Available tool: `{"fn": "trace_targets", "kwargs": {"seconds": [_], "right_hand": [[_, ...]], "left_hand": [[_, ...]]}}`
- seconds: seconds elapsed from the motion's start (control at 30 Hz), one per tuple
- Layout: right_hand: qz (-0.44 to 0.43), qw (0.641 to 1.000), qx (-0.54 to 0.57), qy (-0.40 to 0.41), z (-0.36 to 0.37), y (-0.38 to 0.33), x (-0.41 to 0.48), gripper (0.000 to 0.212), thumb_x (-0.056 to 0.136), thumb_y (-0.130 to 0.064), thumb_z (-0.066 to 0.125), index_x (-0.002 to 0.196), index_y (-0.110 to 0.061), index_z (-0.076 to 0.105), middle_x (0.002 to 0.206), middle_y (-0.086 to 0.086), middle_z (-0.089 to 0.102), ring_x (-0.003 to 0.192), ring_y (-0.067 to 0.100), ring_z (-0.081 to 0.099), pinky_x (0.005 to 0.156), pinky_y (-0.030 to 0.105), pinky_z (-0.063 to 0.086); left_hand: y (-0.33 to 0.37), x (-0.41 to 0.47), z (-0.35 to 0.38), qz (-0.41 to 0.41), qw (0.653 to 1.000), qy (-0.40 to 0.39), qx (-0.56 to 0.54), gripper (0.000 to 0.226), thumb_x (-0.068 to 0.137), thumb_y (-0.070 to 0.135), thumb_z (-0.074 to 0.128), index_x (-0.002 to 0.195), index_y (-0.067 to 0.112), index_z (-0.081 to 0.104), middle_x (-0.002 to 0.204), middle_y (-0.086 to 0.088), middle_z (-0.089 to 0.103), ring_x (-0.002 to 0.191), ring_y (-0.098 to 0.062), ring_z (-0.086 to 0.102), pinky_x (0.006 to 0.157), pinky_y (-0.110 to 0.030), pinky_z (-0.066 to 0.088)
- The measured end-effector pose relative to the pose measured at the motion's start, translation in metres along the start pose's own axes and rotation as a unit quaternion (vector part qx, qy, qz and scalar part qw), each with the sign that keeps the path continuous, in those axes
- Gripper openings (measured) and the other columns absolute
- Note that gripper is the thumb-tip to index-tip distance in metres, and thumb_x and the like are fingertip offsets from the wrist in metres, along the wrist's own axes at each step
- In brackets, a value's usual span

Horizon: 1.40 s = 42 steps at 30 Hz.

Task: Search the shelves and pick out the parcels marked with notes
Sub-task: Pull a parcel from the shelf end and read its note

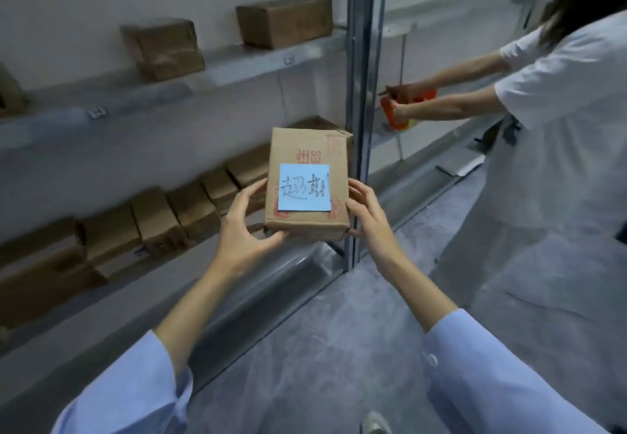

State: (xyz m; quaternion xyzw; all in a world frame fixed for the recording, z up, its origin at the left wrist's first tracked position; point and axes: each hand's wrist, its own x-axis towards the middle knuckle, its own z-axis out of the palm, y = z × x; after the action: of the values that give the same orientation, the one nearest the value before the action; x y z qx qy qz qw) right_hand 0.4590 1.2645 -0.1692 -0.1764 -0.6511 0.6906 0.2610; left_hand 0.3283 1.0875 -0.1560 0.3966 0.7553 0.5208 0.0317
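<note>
The parcel [307, 189], bearing a blue note [304, 187], was held in front of the lower shelf [291, 264]. Left hand [242, 226] and right hand [368, 214] gripped its opposite sides, fingers curled.

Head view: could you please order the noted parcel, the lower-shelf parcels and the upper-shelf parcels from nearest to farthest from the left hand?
1. The noted parcel: gripped by the left hand, on its right side.
2. The lower-shelf parcels: a row just to its left, behind it.
3. The upper-shelf parcels: well above and farther back.
</note>
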Motion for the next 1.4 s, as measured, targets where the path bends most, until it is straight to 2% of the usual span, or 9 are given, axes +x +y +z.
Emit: {"fn": "trace_targets", "kwargs": {"seconds": [0.27, 0.37, 0.5, 0.6, 0.8, 0.93, 1.03, 1.3, 1.4], "right_hand": [[0.100, 0.987, -0.004, 0.128, -0.095, 0.057, -0.125, 0.037, 0.103, -0.025, 0.044, 0.139, -0.032, 0.039, 0.144, -0.012, 0.046, 0.132, 0.009, 0.046, 0.068, 0.014, 0.050], [0.148, 0.974, 0.016, 0.170, -0.133, 0.073, -0.173, 0.039, 0.104, -0.027, 0.043, 0.141, -0.035, 0.035, 0.143, -0.010, 0.047, 0.126, 0.010, 0.050, 0.072, 0.022, 0.048], [0.181, 0.957, 0.031, 0.224, -0.186, 0.098, -0.237, 0.043, 0.102, -0.031, 0.047, 0.142, -0.039, 0.033, 0.142, -0.007, 0.049, 0.128, 0.013, 0.051, 0.077, 0.027, 0.050], [0.201, 0.943, 0.037, 0.263, -0.229, 0.113, -0.286, 0.045, 0.102, -0.033, 0.048, 0.142, -0.040, 0.030, 0.140, -0.005, 0.051, 0.125, 0.014, 0.053, 0.076, 0.027, 0.050], [0.220, 0.920, 0.047, 0.322, -0.335, 0.129, -0.390, 0.044, 0.099, -0.037, 0.051, 0.137, -0.045, 0.030, 0.141, -0.005, 0.049, 0.122, 0.012, 0.054, 0.078, 0.031, 0.051], [0.217, 0.905, 0.048, 0.364, -0.404, 0.142, -0.451, 0.049, 0.090, -0.045, 0.061, 0.130, -0.051, 0.035, 0.142, -0.002, 0.050, 0.129, 0.016, 0.050, 0.091, 0.041, 0.054], [0.217, 0.892, 0.054, 0.393, -0.450, 0.157, -0.486, 0.054, 0.091, -0.040, 0.063, 0.136, -0.044, 0.033, 0.142, 0.001, 0.049, 0.129, 0.016, 0.050, 0.080, 0.027, 0.055], [0.248, 0.852, 0.063, 0.456, -0.537, 0.212, -0.563, 0.052, 0.099, -0.013, 0.053, 0.140, -0.033, 0.029, 0.135, -0.003, 0.048, 0.117, -0.001, 0.049, 0.070, 0.017, 0.054], [0.265, 0.839, 0.060, 0.471, -0.562, 0.239, -0.589, 0.053, 0.094, -0.028, 0.062, 0.137, -0.038, 0.032, 0.135, -0.005, 0.052, 0.122, 0.010, 0.053, 0.087, 0.036, 0.055]], "left_hand": [[0.000, -0.077, 0.119, -0.029, 0.988, -0.144, -0.048, 0.081, 0.072, 0.017, 0.086, 0.140, 0.027, 0.043, 0.133, 0.012, 0.055, 0.118, 0.001, 0.055, 0.084, -0.017, 0.054], [0.005, -0.102, 0.165, -0.035, 0.975, -0.210, -0.061, 0.080, 0.071, 0.006, 0.084, 0.139, 0.020, 0.044, 0.130, 0.009, 0.057, 0.113, 0.005, 0.057, 0.082, -0.017, 0.054], [0.021, -0.137, 0.232, -0.040, 0.954, -0.286, -0.077, 0.082, 0.063, 0.031, 0.078, 0.138, 0.023, 0.045, 0.132, 0.003, 0.059, 0.120, -0.009, 0.057, 0.083, -0.020, 0.053], [0.045, -0.170, 0.287, -0.039, 0.940, -0.329, -0.077, 0.083, 0.067, 0.023, 0.082, 0.140, 0.022, 0.044, 0.136, 0.006, 0.055, 0.120, -0.007, 0.055, 0.086, -0.027, 0.055], [0.092, -0.238, 0.405, -0.040, 0.903, -0.415, -0.104, 0.081, 0.068, 0.025, 0.077, 0.141, 0.025, 0.042, 0.137, 0.015, 0.052, 0.118, -0.001, 0.056, 0.080, -0.017, 0.053], [0.123, -0.281, 0.481, -0.035, 0.883, -0.453, -0.118, 0.078, 0.071, 0.020, 0.078, 0.141, 0.026, 0.042, 0.138, 0.018, 0.050, 0.118, 0.004, 0.053, 0.080, -0.016, 0.052], [0.139, -0.306, 0.533, -0.018, 0.869, -0.480, -0.116, 0.074, 0.078, 0.013, 0.079, 0.137, 0.035, 0.041, 0.140, 0.017, 0.049, 0.120, 0.005, 0.051, 0.083, -0.017, 0.051], [0.136, -0.353, 0.635, 0.055, 0.835, -0.547, -0.037, 0.074, 0.080, 0.027, 0.078, 0.142, 0.037, 0.038, 0.145, 0.016, 0.043, 0.125, -0.001, 0.047, 0.097, -0.023, 0.044], [0.130, -0.360, 0.659, 0.085, 0.827, -0.555, 0.010, 0.074, 0.081, 0.025, 0.077, 0.145, 0.032, 0.038, 0.144, 0.015, 0.043, 0.127, -0.001, 0.044, 0.104, -0.024, 0.038]]}}
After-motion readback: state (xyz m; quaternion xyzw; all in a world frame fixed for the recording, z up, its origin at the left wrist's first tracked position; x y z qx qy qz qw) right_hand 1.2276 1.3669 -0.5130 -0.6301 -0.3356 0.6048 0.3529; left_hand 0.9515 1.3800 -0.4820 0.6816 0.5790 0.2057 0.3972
